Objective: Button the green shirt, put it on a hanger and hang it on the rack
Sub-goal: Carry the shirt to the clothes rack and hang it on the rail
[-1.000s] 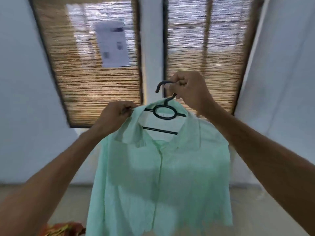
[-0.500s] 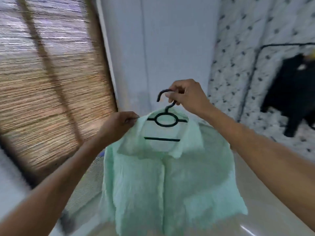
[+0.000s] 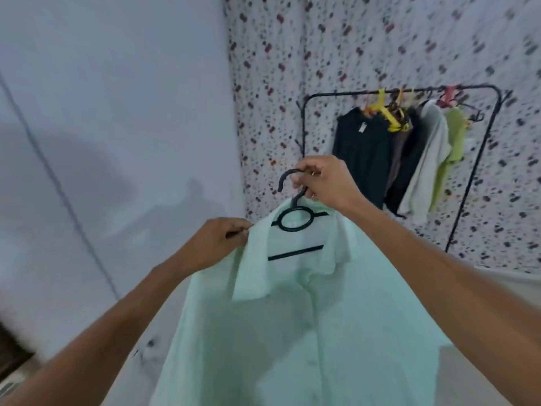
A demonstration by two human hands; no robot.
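Observation:
The pale green shirt (image 3: 304,326) hangs buttoned on a black plastic hanger (image 3: 295,222), held up in front of me. My right hand (image 3: 323,183) grips the hanger's hook at its neck. My left hand (image 3: 218,240) pinches the shirt's left shoulder by the collar. The black clothes rack (image 3: 486,133) stands farther off to the right, against the spotted wall.
Several garments hang on the rack: black ones (image 3: 366,153), a white one (image 3: 427,162) and a lime green one (image 3: 450,148), on yellow and pink hangers. Its left part of the top bar is bare. A plain white wall (image 3: 117,112) fills the left.
My view has swung right, from the bamboo blinds to the spotted wall; the rack is now fully in view. Both hands keep the same hold on hanger and shirt.

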